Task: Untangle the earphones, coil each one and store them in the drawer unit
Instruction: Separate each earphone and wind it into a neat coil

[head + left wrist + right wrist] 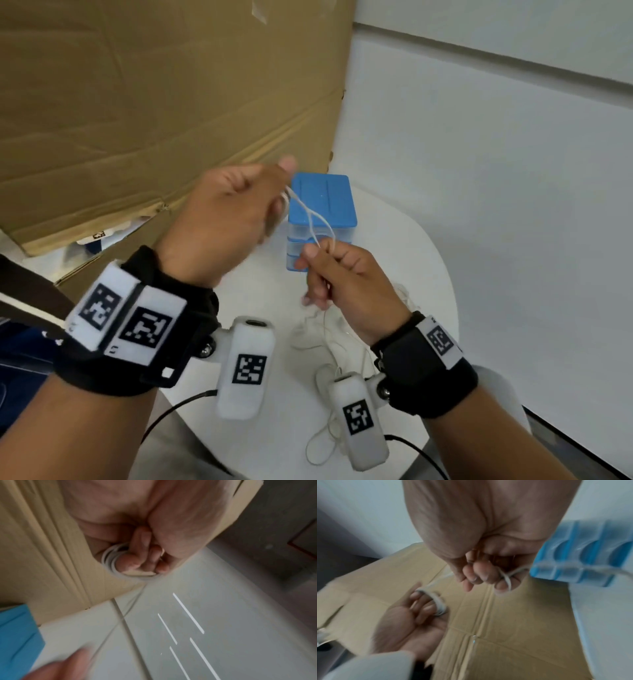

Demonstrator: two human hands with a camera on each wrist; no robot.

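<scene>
Closest to the camera, at the bottom of the head view, loose thin white earphone cable (329, 346) lies in a messy tangle on the round white table (281, 294), partly hidden under the wrists.

A bit further up, right of centre, the right hand (346, 277) is curled into a loose fist and pinches a strand of white earphone cord (310, 219) between thumb and fingers. The right wrist view shows that strand looped over one fingertip (504, 586).

The cord runs up and left to the left hand (233, 216), in the middle of the frame. Its fingers are curled in and wear a neat white coil of earphone cord (111, 561) wrapped around them in several turns, which the left wrist view shows clearly, though it's blurry.

Just behind both hands, centre frame, sits the small blue plastic drawer unit (322, 219) with a solid blue top and see-through drawer fronts. All the drawers look closed. I can't tell what's inside any of them; the fronts are too blurred in the right wrist view.

Farthest back, filling the upper left, a big creased brown cardboard sheet (154, 96) leans behind the table, with a plain white wall (496, 154) on the right.
</scene>
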